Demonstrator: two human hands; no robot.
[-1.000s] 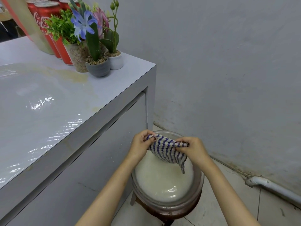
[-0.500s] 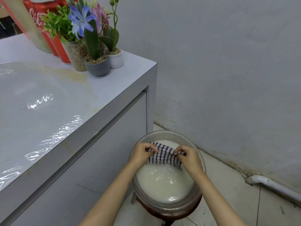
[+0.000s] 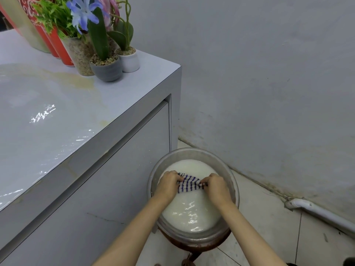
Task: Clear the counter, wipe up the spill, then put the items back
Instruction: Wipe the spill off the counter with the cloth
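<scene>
With your left hand [image 3: 168, 184] and right hand [image 3: 217, 187] each pinching one end of the cloth [image 3: 189, 184], rub the bunched middle under the water, then wring it above the basin [image 3: 237, 189]. The cloth lies at the water's surface in the basin's far half, its long axis running left to right.

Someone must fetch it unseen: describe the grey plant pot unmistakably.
On the white counter, potted plants and red cans cluster at the far corner by the wall. The grey pot stands foremost there. It alone is dark grey, with a broad green leaf, beside a smaller white pot.
</scene>
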